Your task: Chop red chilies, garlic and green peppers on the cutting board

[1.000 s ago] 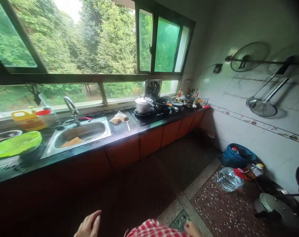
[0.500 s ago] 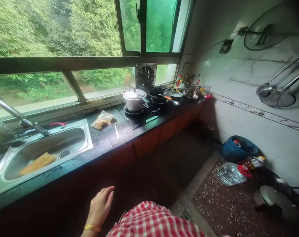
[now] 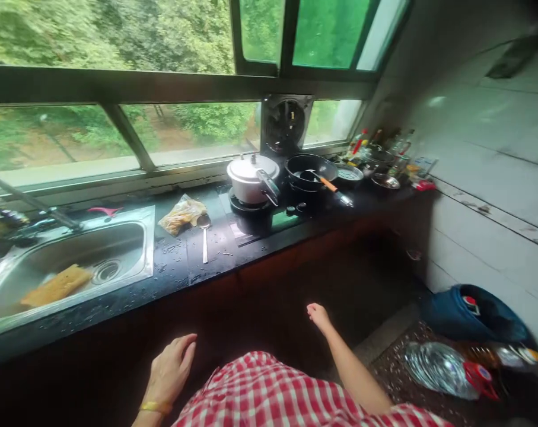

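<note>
My left hand (image 3: 168, 369), a yellow band at its wrist, hangs low before the counter front. Its thumb stands apart from the loosely bent fingers, and nothing shows in it. My right hand (image 3: 318, 317) is out in front of the cabinets with its fingers curled in; no object is visible in it. Neither hand touches the counter. Closest on the worktop lie a metal ladle-like spoon (image 3: 205, 244) and a crumpled plastic bag (image 3: 180, 216) with brownish contents. Behind them a lidded pressure cooker (image 3: 253, 178) and a black wok (image 3: 302, 163) stand on the hob.
A sink (image 3: 147, 249) on the left holds a brownish sponge-like slab (image 3: 59, 286). An orange-handled utensil (image 3: 327, 183) rests across the wok. Bottles and dishes crowd the far corner. On the floor at right are a blue bucket (image 3: 451, 317) and a large clear bottle (image 3: 442, 367).
My right hand and forearm have come into view from the lower right. The view has shifted nearer the hob and tilted downward. My left hand keeps about the same pose.
</note>
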{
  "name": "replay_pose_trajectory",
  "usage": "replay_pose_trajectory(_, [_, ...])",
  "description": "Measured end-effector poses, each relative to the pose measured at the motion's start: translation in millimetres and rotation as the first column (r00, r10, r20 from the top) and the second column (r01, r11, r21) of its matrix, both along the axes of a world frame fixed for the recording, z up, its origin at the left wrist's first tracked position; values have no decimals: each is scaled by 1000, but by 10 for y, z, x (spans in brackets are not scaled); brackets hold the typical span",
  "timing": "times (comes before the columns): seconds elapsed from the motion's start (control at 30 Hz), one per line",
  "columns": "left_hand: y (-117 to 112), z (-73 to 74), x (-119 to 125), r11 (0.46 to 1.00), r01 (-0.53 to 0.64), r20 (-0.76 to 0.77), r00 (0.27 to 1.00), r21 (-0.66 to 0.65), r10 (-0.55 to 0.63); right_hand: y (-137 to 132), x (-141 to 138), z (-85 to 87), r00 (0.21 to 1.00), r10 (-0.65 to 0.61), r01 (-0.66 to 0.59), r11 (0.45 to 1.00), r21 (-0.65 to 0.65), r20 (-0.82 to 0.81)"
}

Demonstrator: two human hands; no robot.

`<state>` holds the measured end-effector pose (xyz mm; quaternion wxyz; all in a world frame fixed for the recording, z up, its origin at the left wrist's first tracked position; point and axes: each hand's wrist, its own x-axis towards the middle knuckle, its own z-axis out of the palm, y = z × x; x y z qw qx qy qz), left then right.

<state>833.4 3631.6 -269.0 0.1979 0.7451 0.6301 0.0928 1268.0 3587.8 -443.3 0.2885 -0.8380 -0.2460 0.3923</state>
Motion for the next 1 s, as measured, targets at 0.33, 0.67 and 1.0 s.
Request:
replay_pose_trajectory(0.33, [797, 139, -574, 993, -96, -77, 992, 64, 101, 166, -999, 47, 928, 119, -72, 987, 144, -354])
replay_pose_trajectory(0.67, [2463, 100, -3232, 954, -238, -307, 908, 183, 286, 1983, -3605, 1138, 814, 569, -429, 724, 540, -115])
replay_pose_trajectory(1.0, [4400, 235, -4754, 963, -15, -191, 979, 270, 68, 3210, -5823, 1990, 676, 729, -659, 533, 530, 109])
